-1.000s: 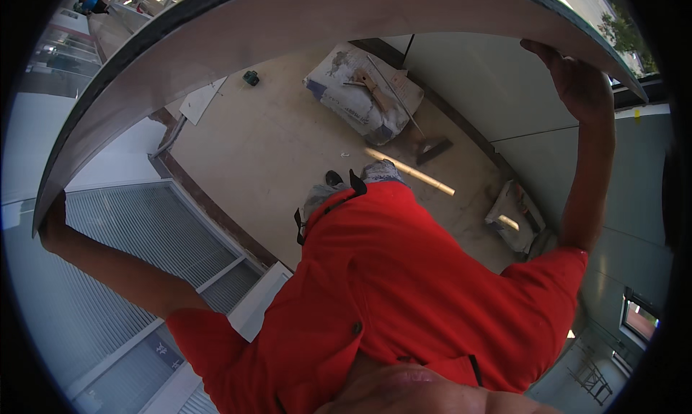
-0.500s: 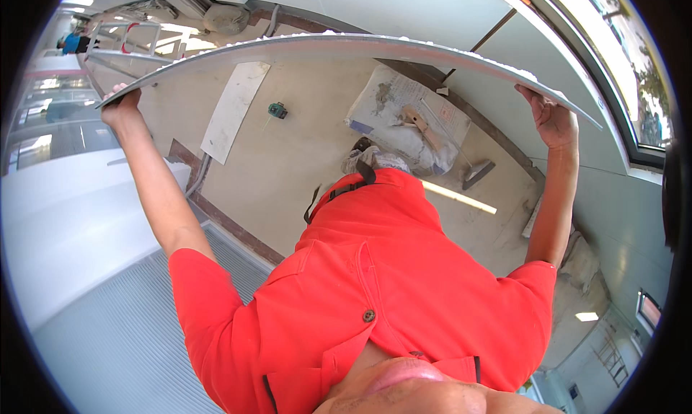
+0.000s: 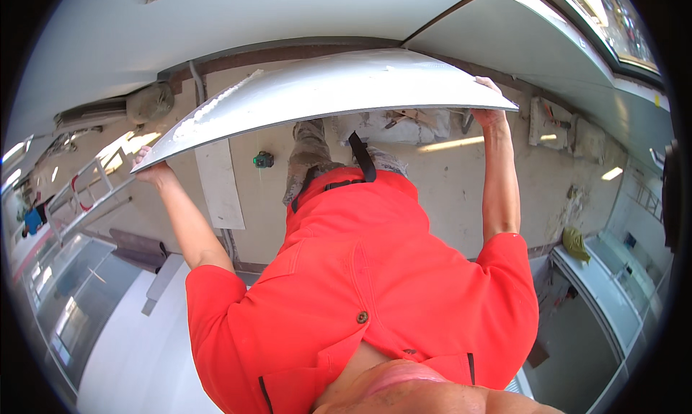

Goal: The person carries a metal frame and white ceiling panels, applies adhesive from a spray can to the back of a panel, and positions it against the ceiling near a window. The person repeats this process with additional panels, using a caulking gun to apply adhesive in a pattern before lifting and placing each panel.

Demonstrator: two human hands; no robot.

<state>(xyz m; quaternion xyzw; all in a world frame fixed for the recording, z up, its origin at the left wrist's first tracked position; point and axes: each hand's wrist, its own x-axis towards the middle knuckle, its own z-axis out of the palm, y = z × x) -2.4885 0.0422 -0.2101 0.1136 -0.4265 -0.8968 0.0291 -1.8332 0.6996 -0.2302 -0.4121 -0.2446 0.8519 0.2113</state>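
Note:
A wide, thin grey-white panel [image 3: 339,86] spans the space in front of me, its near edge bowed by the lens. White paste lies in a thick line along its left side, with a small dab near the far middle. At the left corner my left hand [image 3: 153,167] is closed around the panel's edge. My right hand [image 3: 490,107] grips the right end, its fingers over the top face and the rest of the hand below. Both arms reach forward, away from my body. The panel hides part of the floor behind it.
A green-and-black device [image 3: 264,159] sits on the floor beside a long white board [image 3: 219,183]. Beyond the panel lie white sacks [image 3: 425,128] with tools on them. A metal ladder [image 3: 90,190] stands at left, a pale wall [image 3: 252,14] rises ahead, and a window [image 3: 620,24] is at upper right.
The panel has tilted from nearly edge-on to showing its pasted face, and both hands have come lower and inward. My view has turned, bringing the wall ahead closer.

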